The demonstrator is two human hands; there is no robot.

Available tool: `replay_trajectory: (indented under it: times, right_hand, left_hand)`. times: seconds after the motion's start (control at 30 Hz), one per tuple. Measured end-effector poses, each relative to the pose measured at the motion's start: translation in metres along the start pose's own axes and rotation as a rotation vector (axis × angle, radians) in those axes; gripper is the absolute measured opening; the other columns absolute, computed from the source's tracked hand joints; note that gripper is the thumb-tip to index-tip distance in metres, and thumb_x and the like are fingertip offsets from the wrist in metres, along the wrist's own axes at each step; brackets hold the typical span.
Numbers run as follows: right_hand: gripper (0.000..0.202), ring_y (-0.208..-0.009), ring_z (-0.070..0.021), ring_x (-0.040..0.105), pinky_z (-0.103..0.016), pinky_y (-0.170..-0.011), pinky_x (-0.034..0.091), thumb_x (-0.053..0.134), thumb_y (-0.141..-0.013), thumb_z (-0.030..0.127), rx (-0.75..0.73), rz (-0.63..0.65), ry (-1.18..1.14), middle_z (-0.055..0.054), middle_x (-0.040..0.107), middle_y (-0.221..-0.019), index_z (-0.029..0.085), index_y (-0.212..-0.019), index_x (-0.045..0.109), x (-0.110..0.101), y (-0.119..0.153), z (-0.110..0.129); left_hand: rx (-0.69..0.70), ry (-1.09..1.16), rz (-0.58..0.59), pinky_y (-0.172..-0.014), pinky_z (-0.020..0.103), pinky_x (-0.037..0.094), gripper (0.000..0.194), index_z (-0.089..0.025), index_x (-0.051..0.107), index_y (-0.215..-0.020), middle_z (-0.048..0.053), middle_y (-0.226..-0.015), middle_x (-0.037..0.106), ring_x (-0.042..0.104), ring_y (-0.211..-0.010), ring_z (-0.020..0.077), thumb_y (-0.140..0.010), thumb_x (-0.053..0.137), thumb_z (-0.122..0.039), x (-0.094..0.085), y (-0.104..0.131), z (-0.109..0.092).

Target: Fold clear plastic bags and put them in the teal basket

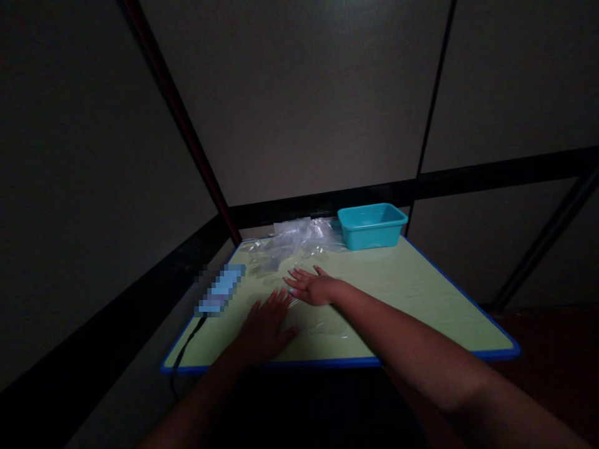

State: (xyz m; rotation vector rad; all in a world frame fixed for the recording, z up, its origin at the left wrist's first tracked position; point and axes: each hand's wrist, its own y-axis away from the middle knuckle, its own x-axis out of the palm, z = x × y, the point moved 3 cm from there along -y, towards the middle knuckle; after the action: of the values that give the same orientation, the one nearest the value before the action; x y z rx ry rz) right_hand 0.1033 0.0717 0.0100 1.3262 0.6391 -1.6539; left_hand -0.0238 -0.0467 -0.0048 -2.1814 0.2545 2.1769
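Observation:
A clear plastic bag (322, 327) lies flat on the pale green table (397, 312), its edges hard to make out in the dim light. My left hand (266, 327) rests palm down on its left side, fingers spread. Just beyond, my right hand (314, 288) also lies flat with fingers apart, its fingertips close to those of the left. Neither hand grips anything. Behind them a loose heap of clear plastic bags (299, 240) spreads along the back left of the table.
A turquoise plastic basket (373, 237) stands at the back right of the table. At the left edge lies a pixelated phone-like device (221, 290), with a black cable (187, 343) hanging over the edge. Grey wall panels (304, 106) rise behind the table.

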Motion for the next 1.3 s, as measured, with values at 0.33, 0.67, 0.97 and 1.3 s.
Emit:
replay_trajectory:
  times: [0.33, 0.67, 0.97, 1.3]
  right_hand:
    - [0.063, -0.139, -0.0214, 0.002, -0.055, -0.107, 0.007, 0.02, -0.092, 0.054, 0.243, -0.083, -0.041, -0.004, 0.001, -0.153, 0.026, -0.146, 0.005, -0.02, 0.006, -0.046]
    - [0.131, -0.135, -0.0369, -0.015, -0.063, -0.102, 0.0, 0.066, -0.051, 0.072, 0.322, 0.26, 0.064, -0.014, -0.018, -0.149, 0.016, -0.144, -0.008, -0.022, 0.02, -0.048]
    - [0.135, -0.133, -0.0396, -0.019, -0.071, -0.096, 0.0, 0.066, -0.047, 0.072, 0.333, 0.309, 0.086, -0.012, -0.019, -0.149, 0.02, -0.143, -0.013, -0.021, 0.024, -0.047]
    - [0.134, -0.133, -0.0389, -0.017, -0.07, -0.098, 0.003, 0.063, -0.048, 0.076, 0.315, 0.317, 0.098, -0.011, -0.018, -0.149, 0.021, -0.143, -0.013, -0.02, 0.023, -0.048]
  left_hand:
    - [-0.061, -0.03, -0.002, -0.102, 0.067, 0.001, 0.068, -0.026, 0.014, -0.145, 0.008, -0.151, 0.013, 0.011, -0.138, 0.0318, -0.087, 0.023, -0.061, -0.007, 0.005, -0.006]
    - [0.014, 0.052, -0.032, -0.106, 0.06, 0.011, 0.07, -0.018, 0.011, -0.146, 0.011, -0.152, 0.007, 0.007, -0.14, 0.0269, -0.089, 0.016, -0.059, -0.028, -0.041, -0.036]
    - [-0.03, 0.112, 0.031, -0.108, 0.058, 0.01, 0.067, -0.022, 0.012, -0.145, 0.004, -0.153, 0.008, 0.008, -0.14, 0.0221, -0.089, 0.011, -0.059, -0.009, -0.09, -0.026]
    - [-0.245, 0.064, -0.088, -0.109, 0.054, 0.007, 0.066, -0.022, 0.017, -0.145, 0.006, -0.153, 0.004, 0.002, -0.14, 0.0227, -0.09, 0.01, -0.057, -0.02, -0.059, 0.048]
